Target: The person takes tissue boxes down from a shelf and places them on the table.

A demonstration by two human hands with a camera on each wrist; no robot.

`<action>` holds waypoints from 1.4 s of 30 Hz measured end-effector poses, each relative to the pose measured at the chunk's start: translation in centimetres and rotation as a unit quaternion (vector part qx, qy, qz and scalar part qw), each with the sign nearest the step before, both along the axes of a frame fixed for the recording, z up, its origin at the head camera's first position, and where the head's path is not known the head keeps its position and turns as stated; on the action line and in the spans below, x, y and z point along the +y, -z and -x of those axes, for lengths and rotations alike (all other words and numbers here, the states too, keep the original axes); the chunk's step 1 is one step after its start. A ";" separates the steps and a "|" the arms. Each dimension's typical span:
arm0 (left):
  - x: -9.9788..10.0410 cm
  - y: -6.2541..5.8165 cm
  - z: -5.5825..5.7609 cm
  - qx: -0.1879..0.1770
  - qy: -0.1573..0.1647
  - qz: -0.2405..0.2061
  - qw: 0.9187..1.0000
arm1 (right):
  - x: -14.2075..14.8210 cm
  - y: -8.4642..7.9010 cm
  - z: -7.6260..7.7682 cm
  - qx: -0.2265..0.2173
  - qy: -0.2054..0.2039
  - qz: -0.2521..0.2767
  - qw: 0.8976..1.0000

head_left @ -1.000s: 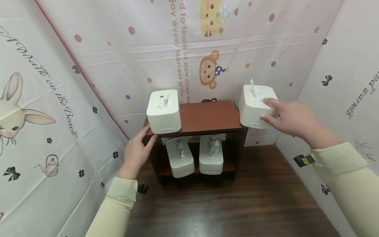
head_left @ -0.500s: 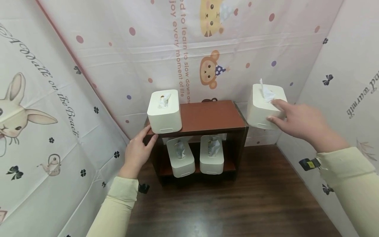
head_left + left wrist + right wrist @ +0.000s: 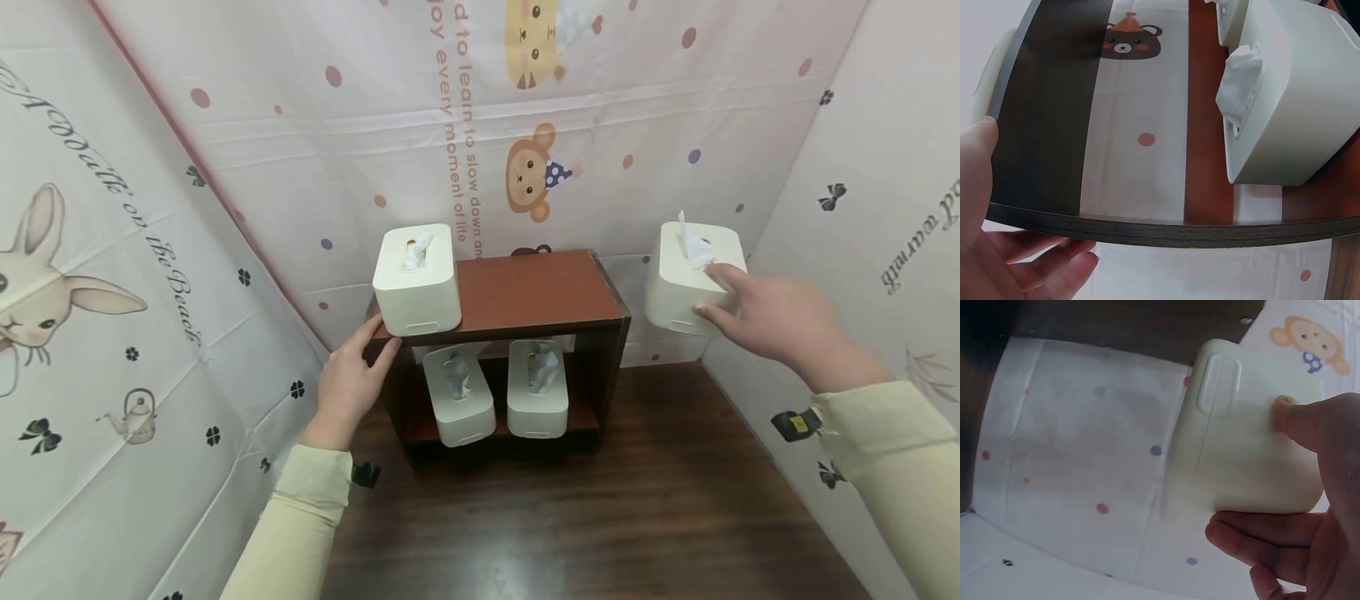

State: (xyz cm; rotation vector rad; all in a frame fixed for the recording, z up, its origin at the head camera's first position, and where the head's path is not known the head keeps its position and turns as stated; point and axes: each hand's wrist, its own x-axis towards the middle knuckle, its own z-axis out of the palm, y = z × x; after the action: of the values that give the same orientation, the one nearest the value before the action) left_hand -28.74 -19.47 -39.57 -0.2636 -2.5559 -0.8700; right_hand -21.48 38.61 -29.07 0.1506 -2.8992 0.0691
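Note:
In the head view my right hand (image 3: pixel 783 321) holds a white tissue box (image 3: pixel 686 292) in the air, off the right end of the small brown shelf (image 3: pixel 536 292). A tissue sticks up from its top. The right wrist view shows the thumb on one face of that box (image 3: pixel 1247 444) and the fingers along another side. My left hand (image 3: pixel 348 383) grips the shelf's front left corner, thumb at the front edge and fingers along the outer side panel (image 3: pixel 1166 231). Just above it, a second tissue box (image 3: pixel 416 292) stands on the shelf top.
Two more tissue boxes, a left one (image 3: pixel 460 400) and a right one (image 3: pixel 537 392), stand on the lower level, the left one angled. Printed fabric walls (image 3: pixel 360 150) close in the back and both sides. Dark wood flooring (image 3: pixel 562 517) lies in front.
My right hand has carried its tissue box rightward, from over the shelf's right end to beyond it, then slightly lower. My left hand has stayed at the shelf corner.

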 end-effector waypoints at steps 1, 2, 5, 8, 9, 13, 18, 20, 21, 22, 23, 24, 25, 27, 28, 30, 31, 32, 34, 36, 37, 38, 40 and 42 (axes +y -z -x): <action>0.0 0.0 0.0 0.000 0.000 -0.001 1.000 | 0.3 0.3 0.0 0.002 0.000 -0.001 1.000; 0.0 -0.1 0.0 0.000 0.001 -0.001 1.000 | 0.5 0.5 0.1 0.003 0.002 -0.002 1.000; -0.1 -0.1 0.2 0.005 0.002 -0.002 1.000 | 1.4 1.4 0.2 -0.002 0.006 -0.006 1.000; -0.2 -0.1 0.3 0.006 0.002 0.000 1.000 | 2.1 2.5 0.3 -0.003 0.007 -0.008 1.000; -0.2 0.0 0.3 0.005 0.002 0.000 1.000 | 2.4 2.8 0.4 -0.004 0.006 -0.009 1.000; -0.1 0.1 0.3 0.001 0.003 0.003 1.000 | 3.4 4.3 0.6 -0.004 0.005 -0.009 1.000; 0.0 0.2 0.3 0.000 0.005 0.001 1.000 | 4.2 6.0 0.7 -0.002 0.009 -0.008 1.000; 0.0 0.2 0.3 0.001 0.003 -0.001 1.000 | 4.4 6.6 0.8 -0.003 0.010 -0.004 1.000; 0.1 0.1 0.3 0.002 0.002 -0.002 1.000 | 4.4 6.9 0.8 -0.004 0.010 -0.002 1.000; 0.0 0.2 0.3 0.003 0.000 -0.001 1.000 | 4.4 7.2 0.9 -0.007 0.011 0.001 1.000; 0.0 0.2 0.3 0.003 -0.001 -0.001 1.000 | 4.5 7.6 0.9 -0.009 0.012 0.005 1.000; 0.0 0.2 0.3 0.003 -0.002 -0.002 1.000 | 4.5 8.0 1.0 -0.010 0.011 0.007 1.000; 0.0 0.2 0.3 0.003 -0.003 -0.001 1.000 | 4.6 8.4 1.1 -0.011 0.011 0.010 1.000; 0.0 0.2 0.2 0.003 -0.003 -0.003 1.000 | 4.7 9.3 1.3 -0.012 0.010 0.014 1.000; 0.0 0.1 0.2 0.004 -0.002 -0.003 1.000 | 4.8 9.6 1.3 -0.013 0.010 0.017 1.000; 0.0 0.1 0.1 0.006 0.000 -0.004 1.000 | 4.9 10.2 1.4 -0.015 0.011 0.017 1.000; 0.0 0.1 0.1 0.008 0.000 -0.005 1.000 | 5.0 10.5 1.5 -0.016 0.012 0.018 1.000; -0.1 0.1 0.1 0.009 0.001 -0.005 1.000 | 5.0 10.8 1.6 -0.017 0.011 0.019 1.000; -0.1 0.1 0.0 0.010 0.002 -0.005 1.000 | 5.1 11.6 1.6 -0.017 0.011 0.019 1.000; -0.2 0.1 -0.1 0.012 0.001 -0.006 1.000 | 5.2 12.4 1.7 -0.017 0.010 0.025 0.999; -0.2 0.1 -0.1 0.012 0.001 -0.006 1.000 | 5.2 12.8 1.7 -0.018 0.010 0.029 0.999; -0.2 0.1 -0.1 0.012 0.002 -0.005 1.000 | 5.3 13.2 1.7 -0.020 0.009 0.036 0.999; -0.1 0.2 -0.1 0.011 0.002 -0.003 1.000 | 5.4 13.9 1.7 -0.029 0.011 0.048 0.998; 0.0 0.2 0.0 0.009 0.005 -0.002 1.000 | 5.6 14.6 1.7 -0.042 0.016 0.061 0.997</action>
State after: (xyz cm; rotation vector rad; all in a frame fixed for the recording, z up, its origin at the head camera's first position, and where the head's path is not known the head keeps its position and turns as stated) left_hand -28.75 -19.49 -39.81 -0.2813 -2.5368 -0.8728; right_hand -23.22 44.17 -43.67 0.0801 -2.9698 0.2532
